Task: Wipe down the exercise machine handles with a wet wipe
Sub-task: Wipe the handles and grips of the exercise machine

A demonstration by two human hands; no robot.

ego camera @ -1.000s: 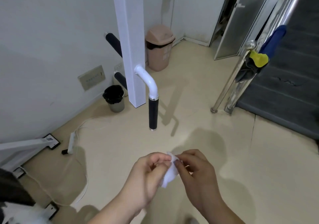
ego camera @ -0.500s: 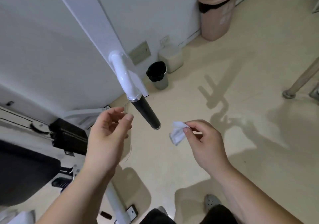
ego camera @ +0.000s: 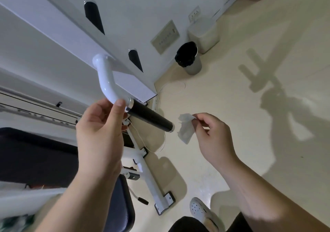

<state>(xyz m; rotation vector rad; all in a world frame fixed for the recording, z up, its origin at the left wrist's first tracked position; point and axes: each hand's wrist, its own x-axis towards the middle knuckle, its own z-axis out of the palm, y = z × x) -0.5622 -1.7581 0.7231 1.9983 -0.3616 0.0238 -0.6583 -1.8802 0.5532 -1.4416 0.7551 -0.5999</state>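
Observation:
The exercise machine's near handle is a bent white tube (ego camera: 104, 78) ending in a black grip (ego camera: 150, 118) that points down and to the right. My left hand (ego camera: 100, 129) holds the white tube just above the grip's metal collar, thumb lying on the tube. My right hand (ego camera: 212, 135) pinches a crumpled white wet wipe (ego camera: 185, 131) between thumb and fingers, just right of the grip's free end and apart from it. Two more black grips (ego camera: 94, 17) (ego camera: 135, 60) stick out behind the white post.
A dark padded bench (ego camera: 35, 156) and the machine's white floor frame (ego camera: 151, 181) lie below my left arm. A small black-lined bin (ego camera: 189, 58) and a white container (ego camera: 203, 35) stand by the wall. A thin cable (ego camera: 160, 147) runs over the floor. My shoe (ego camera: 200, 210) shows at the bottom.
My left hand let go of the wipe, rose and took hold of the white tube. My right hand kept the wipe and stays beside the grip's end. The view moved closer to the handle.

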